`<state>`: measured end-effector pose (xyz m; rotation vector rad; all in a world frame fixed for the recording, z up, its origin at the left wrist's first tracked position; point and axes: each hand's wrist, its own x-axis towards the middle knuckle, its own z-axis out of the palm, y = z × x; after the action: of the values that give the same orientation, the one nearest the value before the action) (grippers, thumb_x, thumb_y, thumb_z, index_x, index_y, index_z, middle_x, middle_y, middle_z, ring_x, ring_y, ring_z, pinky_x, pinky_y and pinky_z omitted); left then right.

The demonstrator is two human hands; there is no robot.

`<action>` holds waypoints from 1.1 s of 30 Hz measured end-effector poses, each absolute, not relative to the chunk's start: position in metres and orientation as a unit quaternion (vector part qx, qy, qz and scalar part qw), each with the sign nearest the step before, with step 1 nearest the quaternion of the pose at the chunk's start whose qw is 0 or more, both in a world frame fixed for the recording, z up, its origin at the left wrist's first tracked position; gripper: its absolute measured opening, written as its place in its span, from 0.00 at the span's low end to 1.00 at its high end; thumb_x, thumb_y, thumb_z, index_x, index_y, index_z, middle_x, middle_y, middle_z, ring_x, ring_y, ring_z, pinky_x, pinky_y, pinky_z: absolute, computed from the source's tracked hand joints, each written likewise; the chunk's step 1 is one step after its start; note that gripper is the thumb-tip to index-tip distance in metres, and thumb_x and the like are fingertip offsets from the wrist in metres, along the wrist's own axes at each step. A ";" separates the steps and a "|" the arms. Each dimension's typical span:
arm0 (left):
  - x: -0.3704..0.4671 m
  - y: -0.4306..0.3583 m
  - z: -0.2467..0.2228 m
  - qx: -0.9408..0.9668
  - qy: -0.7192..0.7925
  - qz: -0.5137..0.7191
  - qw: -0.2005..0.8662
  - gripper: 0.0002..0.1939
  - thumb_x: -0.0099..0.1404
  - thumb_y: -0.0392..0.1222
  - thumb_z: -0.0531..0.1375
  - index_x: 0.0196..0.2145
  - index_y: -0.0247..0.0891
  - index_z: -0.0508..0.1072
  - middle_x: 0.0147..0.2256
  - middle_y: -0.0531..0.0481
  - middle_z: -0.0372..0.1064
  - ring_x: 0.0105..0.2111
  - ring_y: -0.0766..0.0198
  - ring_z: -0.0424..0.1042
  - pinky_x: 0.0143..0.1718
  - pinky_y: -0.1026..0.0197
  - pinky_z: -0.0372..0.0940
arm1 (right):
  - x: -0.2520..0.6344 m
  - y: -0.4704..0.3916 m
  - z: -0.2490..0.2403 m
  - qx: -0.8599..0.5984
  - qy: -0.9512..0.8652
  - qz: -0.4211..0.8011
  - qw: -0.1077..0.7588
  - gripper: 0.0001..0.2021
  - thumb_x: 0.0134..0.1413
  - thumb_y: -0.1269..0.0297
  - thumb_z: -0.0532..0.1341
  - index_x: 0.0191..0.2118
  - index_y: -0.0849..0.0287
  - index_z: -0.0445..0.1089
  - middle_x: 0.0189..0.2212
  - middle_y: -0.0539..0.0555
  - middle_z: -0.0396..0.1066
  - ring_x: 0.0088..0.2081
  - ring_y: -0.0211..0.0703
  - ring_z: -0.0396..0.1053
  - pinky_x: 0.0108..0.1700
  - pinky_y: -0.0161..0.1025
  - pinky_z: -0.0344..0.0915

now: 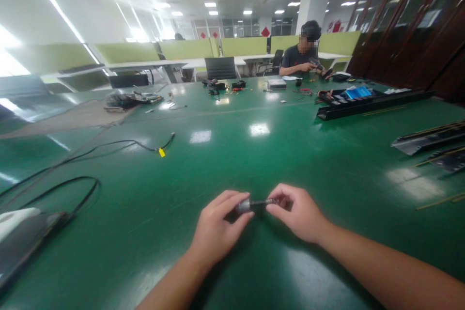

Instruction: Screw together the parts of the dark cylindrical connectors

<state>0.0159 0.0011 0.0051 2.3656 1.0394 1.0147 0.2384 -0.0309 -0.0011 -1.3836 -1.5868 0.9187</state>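
bright ceiling panels | glare on table (232,155) | edges warped, soft

1 head cam, looking fwd-down, close over table (232,155).

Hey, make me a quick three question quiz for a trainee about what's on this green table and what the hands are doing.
1. True or false: both hands grip the small dark cylindrical part at once.
2. Which lies nearer the left hand: A) the black cable with a yellow tag, or B) the long black tray?
3. Fill in: across the green table, a seated person handles something with both ____.

Key:
1. True; the right hand holds the other end.
2. A
3. hands
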 end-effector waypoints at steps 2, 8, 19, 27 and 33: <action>0.016 0.002 0.004 0.838 0.368 0.359 0.182 0.15 0.63 0.40 0.64 0.48 0.43 0.76 0.43 0.47 0.74 0.42 0.61 0.74 0.43 0.61 0.70 | 0.239 -0.031 -0.001 -0.549 -0.632 0.361 0.411 0.04 0.52 0.65 0.64 0.33 0.60 0.73 0.26 0.50 0.72 0.28 0.39 0.68 0.32 0.35 0.63; 0.016 0.002 0.005 0.836 0.374 0.354 0.189 0.14 0.63 0.40 0.64 0.48 0.42 0.75 0.43 0.46 0.74 0.42 0.61 0.74 0.44 0.60 0.70 | 0.240 -0.030 -0.003 -0.550 -0.626 0.362 0.418 0.04 0.52 0.65 0.65 0.34 0.59 0.74 0.27 0.51 0.73 0.28 0.39 0.68 0.32 0.35 0.63; 0.015 0.004 0.004 0.829 0.382 0.360 0.192 0.14 0.62 0.39 0.65 0.47 0.43 0.75 0.43 0.49 0.75 0.42 0.61 0.74 0.45 0.59 0.70 | 0.240 -0.029 -0.006 -0.550 -0.612 0.379 0.424 0.04 0.52 0.65 0.65 0.33 0.59 0.73 0.26 0.50 0.72 0.27 0.38 0.67 0.31 0.35 0.63; 0.012 0.011 0.000 0.754 0.461 0.400 0.242 0.16 0.61 0.46 0.65 0.45 0.39 0.73 0.42 0.46 0.75 0.42 0.57 0.75 0.48 0.53 0.71 | 0.243 -0.024 -0.013 -0.457 -0.562 0.479 0.496 0.17 0.62 0.51 0.58 0.31 0.61 0.69 0.28 0.53 0.71 0.30 0.39 0.69 0.36 0.37 0.66; 0.014 0.018 0.004 0.643 0.467 0.459 0.398 0.23 0.61 0.49 0.65 0.51 0.34 0.70 0.48 0.39 0.74 0.47 0.54 0.75 0.55 0.49 0.68 | 0.241 -0.022 -0.013 -0.450 -0.572 0.482 0.488 0.21 0.64 0.47 0.56 0.31 0.60 0.68 0.27 0.52 0.70 0.29 0.39 0.69 0.36 0.37 0.65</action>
<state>0.0144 0.0178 0.0038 1.6272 1.1831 1.1619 0.2413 -0.0222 -0.0131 -1.0936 -1.3918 1.1709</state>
